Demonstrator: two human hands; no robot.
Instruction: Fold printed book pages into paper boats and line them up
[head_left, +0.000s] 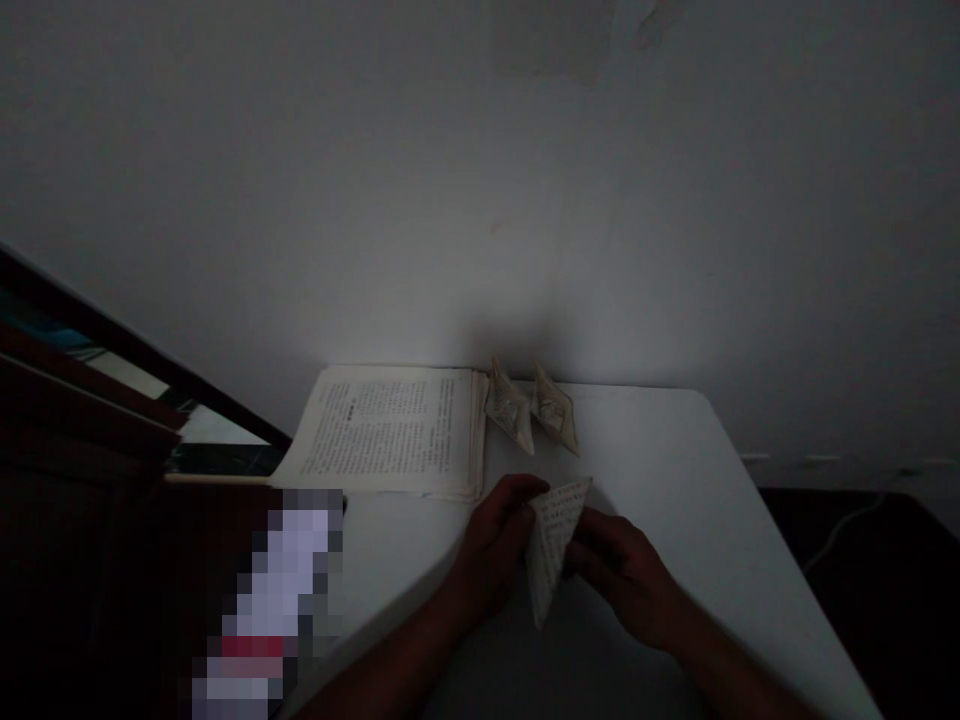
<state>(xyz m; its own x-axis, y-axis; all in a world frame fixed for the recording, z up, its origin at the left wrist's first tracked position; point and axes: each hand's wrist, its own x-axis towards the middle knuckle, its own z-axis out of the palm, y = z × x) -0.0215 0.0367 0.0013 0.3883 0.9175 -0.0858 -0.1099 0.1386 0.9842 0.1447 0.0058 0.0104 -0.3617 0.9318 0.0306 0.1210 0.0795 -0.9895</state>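
Both of my hands hold a folded piece of printed paper (553,545) just above the white table (675,470). My left hand (499,545) pinches its left side with curled fingers. My right hand (619,570) grips its right side, fingers closed. The paper is folded into a narrow pointed shape, tilted, with its tip toward me. Two finished folded paper boats (508,408) (556,412) stand side by side at the back of the table, close to the wall.
A stack of printed pages (390,430) lies at the back left of the table. A dark wooden frame (90,400) runs along the left. A blurred patch (270,610) covers something at the lower left. The room is dim.
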